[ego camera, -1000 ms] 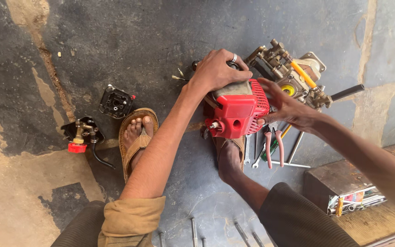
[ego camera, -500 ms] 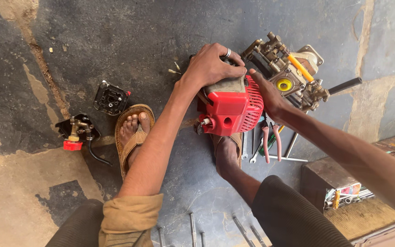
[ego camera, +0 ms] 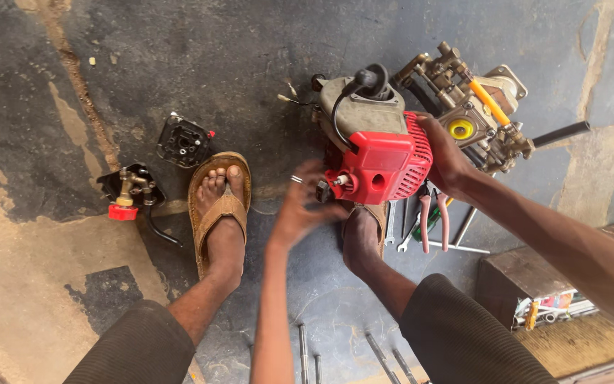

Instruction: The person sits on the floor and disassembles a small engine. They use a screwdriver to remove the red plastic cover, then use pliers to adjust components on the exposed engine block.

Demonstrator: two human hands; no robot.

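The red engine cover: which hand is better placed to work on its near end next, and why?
Probably the left hand: it is free, fingers spread beside the red engine cover. The right hand is pressed against the cover's far side.

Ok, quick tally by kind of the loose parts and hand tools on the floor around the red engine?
Black engine parts left of the sandalled foot: 2
Pliers, pink handles: 1
Spanners: 1
Long metal rods, near edge: 4
Total: 8
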